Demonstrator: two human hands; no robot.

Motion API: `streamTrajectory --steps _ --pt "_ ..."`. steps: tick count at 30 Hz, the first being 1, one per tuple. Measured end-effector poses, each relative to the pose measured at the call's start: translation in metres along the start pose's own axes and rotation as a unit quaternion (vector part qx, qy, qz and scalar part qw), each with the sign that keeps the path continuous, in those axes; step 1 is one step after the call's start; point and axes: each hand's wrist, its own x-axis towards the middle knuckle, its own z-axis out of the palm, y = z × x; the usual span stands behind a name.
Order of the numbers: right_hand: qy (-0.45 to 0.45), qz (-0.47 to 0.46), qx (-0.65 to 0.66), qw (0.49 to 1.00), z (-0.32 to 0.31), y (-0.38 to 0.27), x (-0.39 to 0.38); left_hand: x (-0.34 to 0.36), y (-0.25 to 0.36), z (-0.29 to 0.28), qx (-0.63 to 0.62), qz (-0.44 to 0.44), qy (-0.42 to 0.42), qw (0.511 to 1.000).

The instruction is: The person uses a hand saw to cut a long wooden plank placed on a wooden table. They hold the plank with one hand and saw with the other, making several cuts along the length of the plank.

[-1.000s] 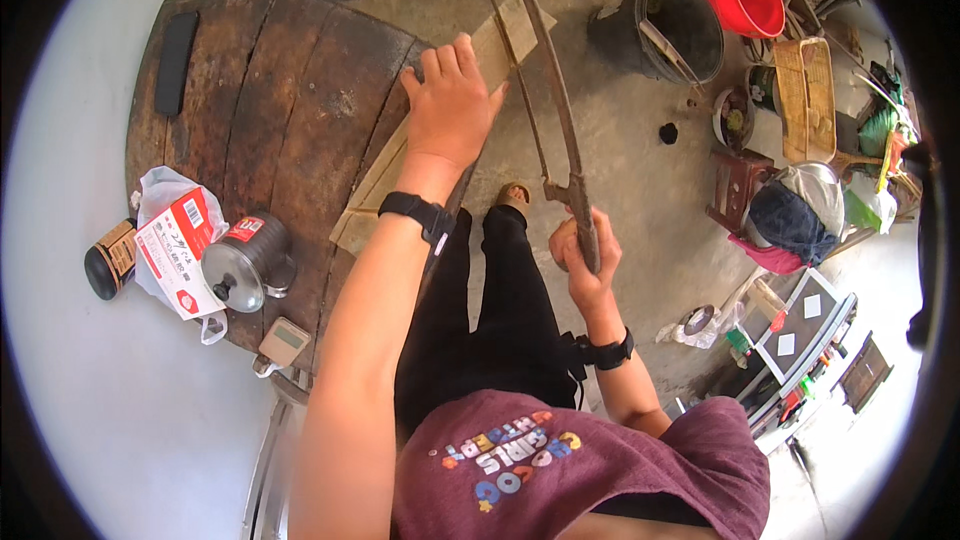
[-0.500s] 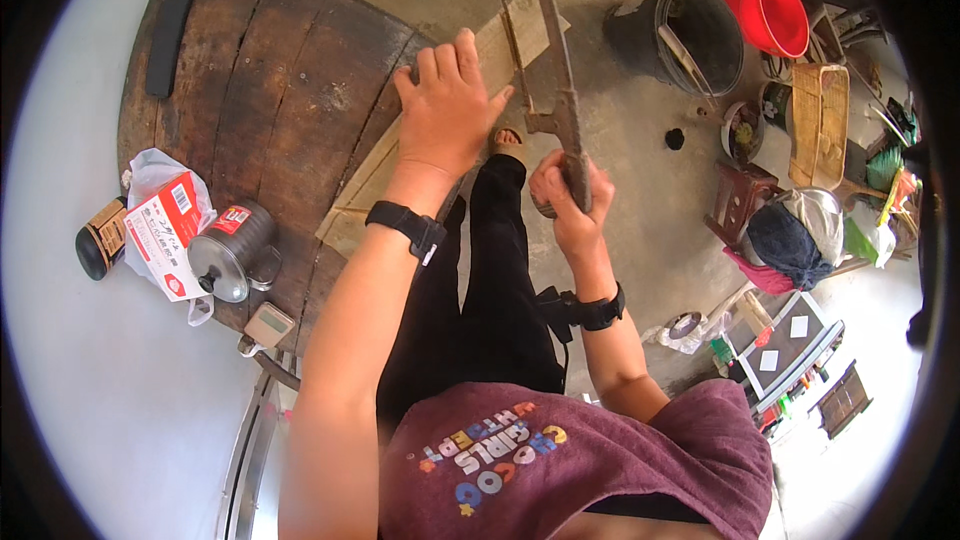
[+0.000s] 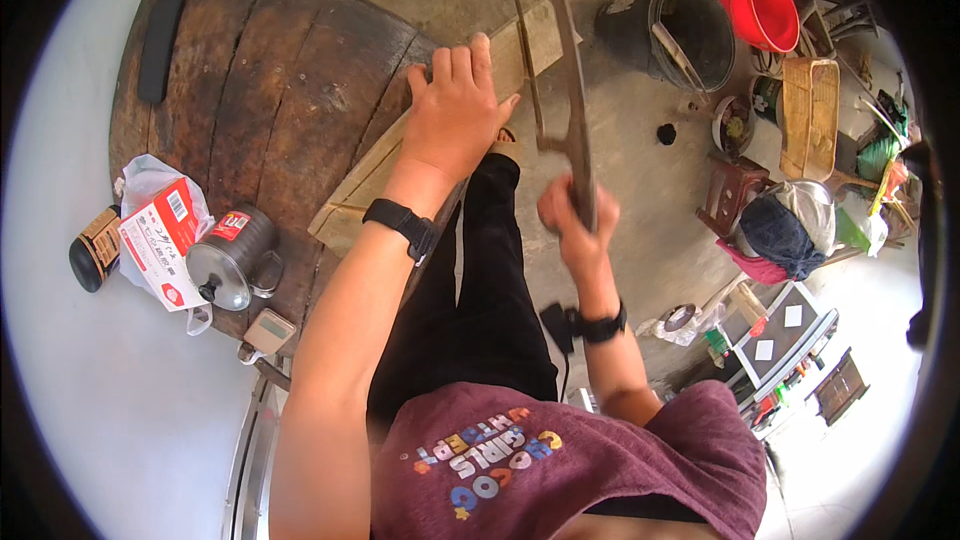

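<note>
A pale wooden board point(image 3: 362, 172) lies slantwise on the dark plank table, its far end jutting past the table's right edge. Spread across that board, my left hand point(image 3: 450, 125) holds it, fingers over the far edge and thumb on the near side. My right hand point(image 3: 580, 215) is closed round the handle end of a bow saw point(image 3: 572, 50), slightly blurred. The saw's thin blade crosses the overhanging part of the board, right of my left thumb. The top of the saw runs out of the picture.
On the table point(image 3: 290, 70) lie a black flat case point(image 3: 162, 45), a lidded metal pot point(image 3: 235, 255), a red-and-white box point(image 3: 160, 245) and a small device point(image 3: 268, 332). A black bucket point(image 3: 690, 35), red bucket point(image 3: 768, 10) and wicker basket point(image 3: 810, 120) stand to the right.
My right hand has drawn the saw a little toward me. My left hand stays on the board. The whole view has shifted slightly.
</note>
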Motion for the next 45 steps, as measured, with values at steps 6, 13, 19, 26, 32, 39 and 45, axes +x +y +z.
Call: streamTrajectory --steps 6,13,19,26,32,39,45 --pt "-0.039 -0.062 -0.072 0.995 0.006 0.005 0.032 0.002 0.004 -0.003 0.007 -0.043 -0.018 0.999" --pt "-0.025 -0.138 -0.119 0.983 0.000 0.010 -0.048 0.001 0.004 -0.005 0.011 -0.046 0.001 0.999" --pt "-0.055 -0.064 -0.008 0.996 -0.007 0.021 0.012 0.000 0.001 0.001 -0.006 -0.019 0.011 1.000" --pt "-0.021 0.010 -0.011 1.000 -0.002 0.011 -0.008 0.000 0.004 -0.004 0.006 -0.008 -0.002 1.000" --pt "-0.057 -0.094 -0.059 0.992 -0.010 0.017 -0.029 0.000 0.002 -0.002 -0.038 -0.011 -0.001 0.999" --pt "-0.069 -0.091 -0.084 0.990 -0.012 0.012 -0.021 0.001 0.003 0.000 -0.029 -0.016 0.022 0.999" --pt "-0.038 -0.117 -0.231 0.965 -0.009 0.007 -0.051 0.000 0.004 0.001 -0.012 -0.038 0.023 0.999"
